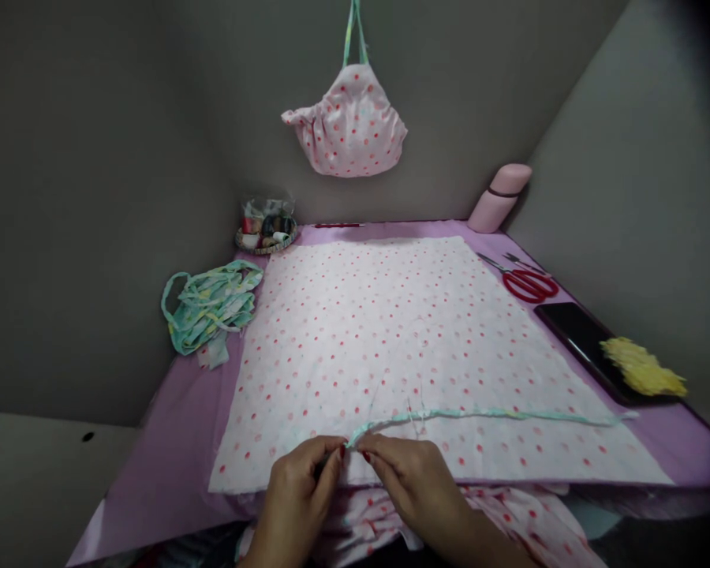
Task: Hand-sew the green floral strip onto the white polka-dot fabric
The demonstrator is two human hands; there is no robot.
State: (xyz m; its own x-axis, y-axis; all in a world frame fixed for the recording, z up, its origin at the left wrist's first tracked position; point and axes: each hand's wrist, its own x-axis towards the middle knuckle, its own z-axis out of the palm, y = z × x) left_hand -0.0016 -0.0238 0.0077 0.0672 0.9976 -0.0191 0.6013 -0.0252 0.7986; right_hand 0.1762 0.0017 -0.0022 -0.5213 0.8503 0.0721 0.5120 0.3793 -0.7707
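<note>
A narrow mint-green fabric strip (479,412) lies across a white cloth with red dots (355,315), stretching off to the right. Its left end is pinched between the fingertips of my left hand (300,481) and my right hand (411,477), close together at the cloth's front edge. Both thumbs press against the index fingers, with the strip's end just showing between them. Loose threads (415,414) lie by the strip. Pink dotted fabric (360,525) is bunched below my hands, over the table's front edge.
Bundled green strips (216,304) and a basket of thread spools (266,237) stand at left. At right are red-handled scissors (529,285), a phone (585,347), a yellow bundle (642,367) and a pink bottle (500,199). A dotted fabric piece (352,126) hangs on the back wall.
</note>
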